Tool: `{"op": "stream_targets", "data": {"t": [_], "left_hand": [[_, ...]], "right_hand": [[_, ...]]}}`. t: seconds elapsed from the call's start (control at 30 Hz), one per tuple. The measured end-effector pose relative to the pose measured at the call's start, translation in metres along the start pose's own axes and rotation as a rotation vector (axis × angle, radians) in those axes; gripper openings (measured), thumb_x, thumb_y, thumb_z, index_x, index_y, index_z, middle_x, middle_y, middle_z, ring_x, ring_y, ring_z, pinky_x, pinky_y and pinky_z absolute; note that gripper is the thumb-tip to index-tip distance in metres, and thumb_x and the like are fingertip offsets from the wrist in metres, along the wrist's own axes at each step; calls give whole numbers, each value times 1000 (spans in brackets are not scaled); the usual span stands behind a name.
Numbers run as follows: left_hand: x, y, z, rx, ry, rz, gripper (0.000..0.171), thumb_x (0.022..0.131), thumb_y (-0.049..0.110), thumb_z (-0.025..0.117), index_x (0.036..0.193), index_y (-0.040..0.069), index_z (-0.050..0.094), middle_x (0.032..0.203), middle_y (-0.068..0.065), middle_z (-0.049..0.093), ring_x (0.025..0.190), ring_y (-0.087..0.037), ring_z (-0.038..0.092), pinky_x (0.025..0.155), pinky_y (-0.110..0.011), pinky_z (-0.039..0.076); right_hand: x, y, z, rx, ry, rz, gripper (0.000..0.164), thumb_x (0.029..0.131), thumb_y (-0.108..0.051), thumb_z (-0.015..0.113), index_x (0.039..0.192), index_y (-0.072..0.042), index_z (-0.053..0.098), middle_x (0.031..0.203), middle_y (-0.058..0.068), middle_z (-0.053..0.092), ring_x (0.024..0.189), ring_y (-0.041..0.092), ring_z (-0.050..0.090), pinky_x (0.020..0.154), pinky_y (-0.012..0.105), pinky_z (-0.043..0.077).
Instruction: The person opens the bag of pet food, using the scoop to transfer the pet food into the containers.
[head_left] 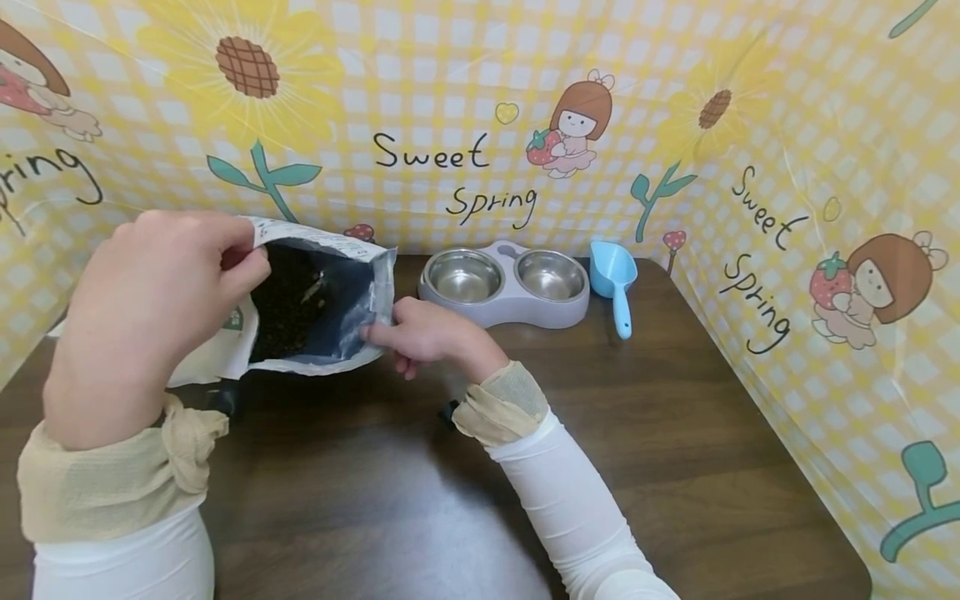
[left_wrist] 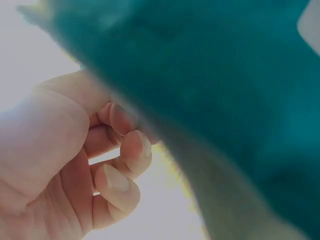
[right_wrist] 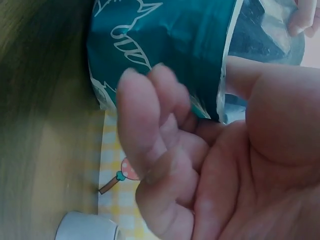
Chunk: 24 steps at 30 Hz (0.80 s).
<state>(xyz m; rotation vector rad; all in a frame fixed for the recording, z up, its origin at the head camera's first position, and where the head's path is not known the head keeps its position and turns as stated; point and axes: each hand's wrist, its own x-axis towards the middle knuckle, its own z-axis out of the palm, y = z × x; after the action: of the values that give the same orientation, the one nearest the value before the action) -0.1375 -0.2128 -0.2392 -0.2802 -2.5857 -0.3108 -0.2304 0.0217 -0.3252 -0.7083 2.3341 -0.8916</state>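
Note:
A foil-lined bag [head_left: 348, 292] of dark, small pellets [head_left: 288, 312] is held tilted, its mouth facing me. My left hand [head_left: 157, 292] pinches the rim at the upper left; in the left wrist view the bag's teal side [left_wrist: 210, 90] fills much of the picture, blurred. At the mouth's right edge my right hand [head_left: 431, 333] pinches the rim, thumb inside against the foil. In the right wrist view the right hand's [right_wrist: 210, 150] other fingers curl beside the teal outer side [right_wrist: 160, 45], which carries white line drawings. The bag's lower part is hidden behind the left hand.
On the brown table [head_left: 675, 467], against the back wall, stands a grey double pet bowl [head_left: 502, 308] with two metal dishes. A light blue scoop [head_left: 615, 275] lies to its right. A yellow checked cloth [head_left: 435, 75] surrounds the table.

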Motion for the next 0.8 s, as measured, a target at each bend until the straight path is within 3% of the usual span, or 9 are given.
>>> {"op": "stream_targets", "data": {"t": [0.23,0.4,0.6,0.73,0.8], "left_hand": [[0,-1,0,-10,-20,25,37,100,12,54,65,15,41,60,-3,36,54,-27,37,52,-36,24],[-1,-1,0,-30,-32,48,37,98,9,53,64,14,38,59,-2,33,55,-23,34,54,-35,25],[-8,-4,-4,-9,-19,45,41,97,7,55,61,14,37,57,-3,34,55,-24,36,56,-36,28],[-11,-8,-8,13,0,28,42,98,9,55,60,14,38,56,-4,36,55,-26,38,56,-38,28],[-10,-9,-9,12,-2,16,43,100,10,55,61,14,38,56,-5,37,56,-27,38,57,-38,28]], "right_hand": [[6,-1,8,47,62,-17,32,110,-25,53,87,-6,65,77,7,72,64,12,64,62,24,54],[11,-4,16,18,118,-36,21,113,-19,50,96,-9,58,98,23,79,74,22,73,63,21,54],[25,-6,32,-51,175,-87,17,115,-20,49,106,-8,58,83,3,65,67,10,63,60,20,49],[29,-8,36,-37,179,-127,20,114,-19,49,105,-6,59,85,5,67,68,10,62,59,20,48],[28,-10,36,14,175,-132,18,114,-18,49,108,-5,60,89,7,71,70,12,68,59,20,49]]}}
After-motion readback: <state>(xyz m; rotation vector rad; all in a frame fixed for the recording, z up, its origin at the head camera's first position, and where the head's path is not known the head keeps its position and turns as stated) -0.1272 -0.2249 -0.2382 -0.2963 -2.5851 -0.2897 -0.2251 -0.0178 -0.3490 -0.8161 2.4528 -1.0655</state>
